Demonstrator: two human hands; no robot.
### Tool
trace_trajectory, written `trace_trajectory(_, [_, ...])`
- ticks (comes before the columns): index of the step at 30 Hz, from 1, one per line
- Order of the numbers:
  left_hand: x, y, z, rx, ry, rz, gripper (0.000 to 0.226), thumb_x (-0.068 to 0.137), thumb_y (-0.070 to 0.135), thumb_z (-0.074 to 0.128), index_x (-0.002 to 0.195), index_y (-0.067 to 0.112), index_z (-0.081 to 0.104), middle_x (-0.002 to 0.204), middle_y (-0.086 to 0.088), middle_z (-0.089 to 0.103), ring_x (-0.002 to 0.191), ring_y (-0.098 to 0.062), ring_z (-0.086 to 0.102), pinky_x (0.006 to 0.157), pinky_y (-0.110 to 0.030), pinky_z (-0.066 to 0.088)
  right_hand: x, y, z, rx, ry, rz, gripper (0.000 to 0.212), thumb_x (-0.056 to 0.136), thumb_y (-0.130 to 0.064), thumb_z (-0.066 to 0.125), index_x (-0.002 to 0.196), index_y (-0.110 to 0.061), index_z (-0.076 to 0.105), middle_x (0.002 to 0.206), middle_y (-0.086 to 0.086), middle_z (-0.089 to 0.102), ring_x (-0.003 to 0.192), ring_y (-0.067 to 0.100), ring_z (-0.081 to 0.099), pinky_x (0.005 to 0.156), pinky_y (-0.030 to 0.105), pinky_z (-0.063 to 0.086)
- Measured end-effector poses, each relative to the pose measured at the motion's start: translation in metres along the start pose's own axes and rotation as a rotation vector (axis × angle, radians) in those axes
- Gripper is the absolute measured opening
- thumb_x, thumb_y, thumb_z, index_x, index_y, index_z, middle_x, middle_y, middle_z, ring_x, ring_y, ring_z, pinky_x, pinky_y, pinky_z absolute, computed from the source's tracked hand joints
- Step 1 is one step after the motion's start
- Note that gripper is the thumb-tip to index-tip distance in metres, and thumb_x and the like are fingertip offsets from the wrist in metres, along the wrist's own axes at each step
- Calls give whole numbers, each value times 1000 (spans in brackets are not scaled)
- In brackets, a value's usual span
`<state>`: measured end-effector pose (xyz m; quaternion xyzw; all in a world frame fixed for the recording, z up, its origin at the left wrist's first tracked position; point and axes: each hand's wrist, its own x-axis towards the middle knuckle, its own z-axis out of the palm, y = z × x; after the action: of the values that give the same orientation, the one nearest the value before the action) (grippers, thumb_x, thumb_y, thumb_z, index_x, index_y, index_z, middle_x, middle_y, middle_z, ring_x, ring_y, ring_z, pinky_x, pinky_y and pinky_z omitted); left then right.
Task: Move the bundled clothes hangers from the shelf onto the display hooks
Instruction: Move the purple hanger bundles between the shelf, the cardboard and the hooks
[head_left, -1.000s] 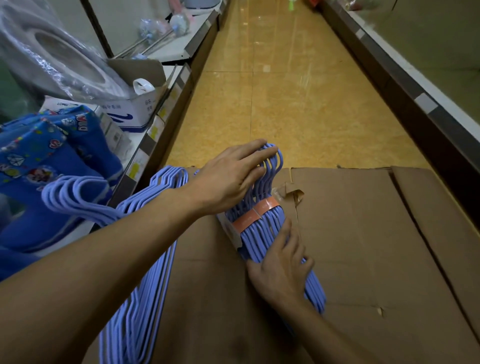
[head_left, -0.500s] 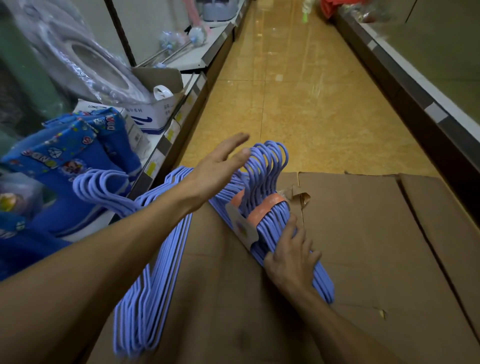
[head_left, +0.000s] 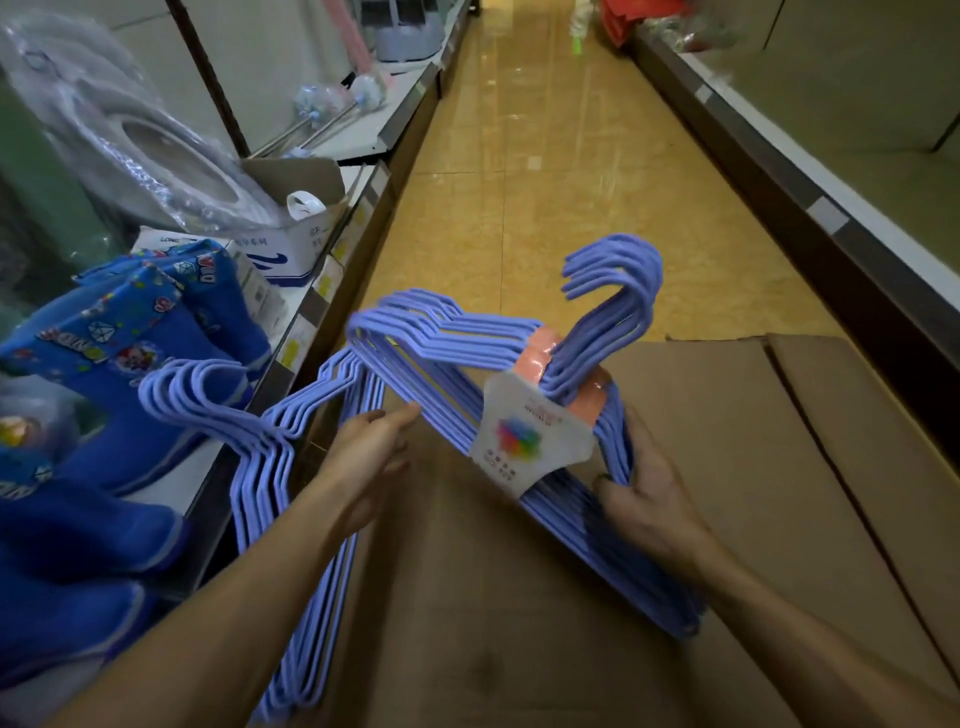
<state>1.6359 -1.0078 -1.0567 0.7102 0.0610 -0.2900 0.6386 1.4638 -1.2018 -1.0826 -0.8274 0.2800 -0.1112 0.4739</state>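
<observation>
label text (head_left: 519, 457) blurred | right fingers (head_left: 610, 480) hidden behind hangers (head_left: 447, 343)

White cardboard box (head_left: 291, 249), far left on shelf: blue printed characters, too blurred to read, and "LONG" on its top edge. White paper tag (head_left: 530, 441) on lavender hanger bundle (head_left: 467, 353): print illegible.
</observation>
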Motion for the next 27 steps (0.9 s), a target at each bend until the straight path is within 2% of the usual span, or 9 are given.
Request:
trace_trajectory(1, [-3,0,4,-68,-48,-24,40,91,27,67,127,13,56,98,0,58,94,-12,56,80,-29,46,-2,-5,-5,78,-12,-32,78,81,-10,59,148,-40,33,133,-16,56,117,-4,54,98,23,47])
trace_trajectory(3, [-8,2,12,-218,-142,-11,22,92,29,64,110,16,65,99,3,65,105,-15,57,95,-30,43,-4,-14,-13,142,-21,-70,74,83,9,55,141,-34,41,116,-20,60,99,-12,58,79,5,44])
trace_trajectory(5, [-14,14,20,-400,-235,83,14,92,29,60,97,18,68,91,4,69,101,-15,62,100,-33,43,-2,-21,-17,194,-12,-76,62,82,14,55,126,-30,51,93,-19,61,79,-4,60,66,7,44])
trace_trajectory(7, [-15,29,26,-533,-319,159,18,89,34,63,97,19,63,88,1,62,94,-16,60,100,-34,44,0,-25,-20,216,-30,-67,51,82,12,57,108,-32,56,78,-15,58,66,1,52,59,13,42])
trace_trajectory(9, [-13,43,29,-613,-329,161,28,87,40,67,104,18,59,90,-2,56,98,-20,58,103,-37,42,3,-27,-23,245,-61,-62,44,83,11,57,99,-31,56,77,-6,54,62,0,48,56,13,41])
trace_trajectory(12, [-12,58,32,-638,-192,95,32,89,40,66,110,18,56,90,-4,51,97,-24,56,99,-41,47,6,-30,-25,249,-88,-59,40,84,10,56,101,-26,57,80,-3,53,62,0,48,59,18,42])
trace_trajectory(18, [-33,75,36,-728,-63,55,21,93,32,61,82,15,55,77,-2,49,74,-21,52,86,-37,48,3,-60,-44,198,-63,-107,59,88,9,50,130,-33,50,99,-17,64,82,-3,61,68,14,48])
trace_trajectory(22, [-80,107,44,-761,-27,50,23,92,26,59,75,16,48,69,-2,44,61,-19,47,75,-36,44,-15,-104,-83,161,-34,-78,50,93,3,50,118,-40,51,92,-20,61,74,-11,59,61,8,44])
trace_trajectory(27, [-163,208,53,-735,-11,65,27,92,27,56,71,17,44,66,-1,41,58,-18,43,66,-32,44,-45,-205,-161,187,1,-51,40,95,1,52,122,-27,54,87,-15,61,65,-13,58,53,6,43])
